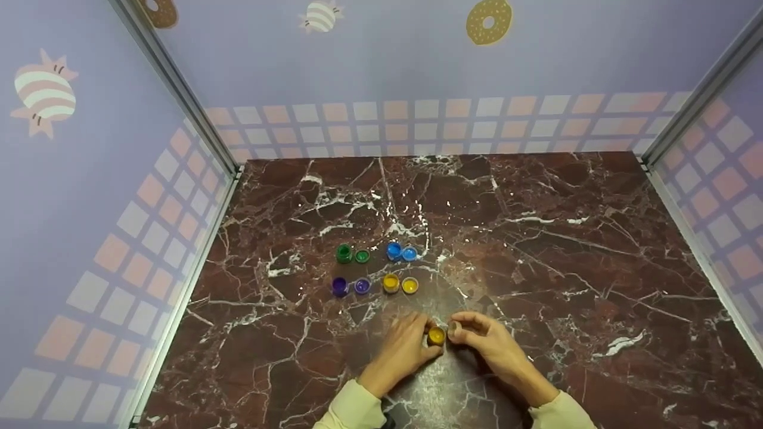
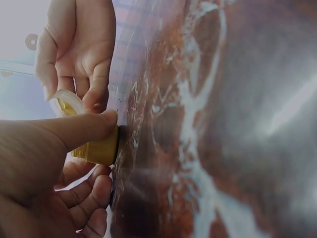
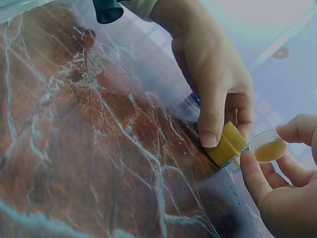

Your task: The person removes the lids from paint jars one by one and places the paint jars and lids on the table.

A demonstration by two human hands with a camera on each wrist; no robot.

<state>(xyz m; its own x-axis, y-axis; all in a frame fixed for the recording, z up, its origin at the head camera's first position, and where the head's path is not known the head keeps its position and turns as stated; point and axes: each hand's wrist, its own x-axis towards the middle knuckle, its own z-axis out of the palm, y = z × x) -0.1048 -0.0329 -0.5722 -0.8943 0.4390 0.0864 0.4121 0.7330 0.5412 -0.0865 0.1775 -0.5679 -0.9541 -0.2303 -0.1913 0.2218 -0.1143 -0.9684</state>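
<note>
Near the front of the table, my left hand (image 1: 405, 344) grips a small open paint jar (image 1: 436, 336) of dark yellow paint between thumb and fingers. The jar (image 2: 102, 150) stands upright on the tabletop. Just right of it, my right hand (image 1: 493, 347) pinches a round clear lid (image 3: 270, 148) by its edge, its inside smeared with yellow. In the right wrist view the lid is tilted beside the jar (image 3: 228, 146). The lid (image 2: 68, 105) also shows beyond my left thumb in the left wrist view. A small gap separates jar and lid in the head view.
Beyond my hands stand open jars with their lids beside them: green jar (image 1: 344, 254), blue jar (image 1: 394, 251), purple jar (image 1: 339, 286) and bright yellow jar (image 1: 390, 283). The dark red marbled table (image 1: 566, 250) is bordered by patterned lilac walls (image 1: 417, 71).
</note>
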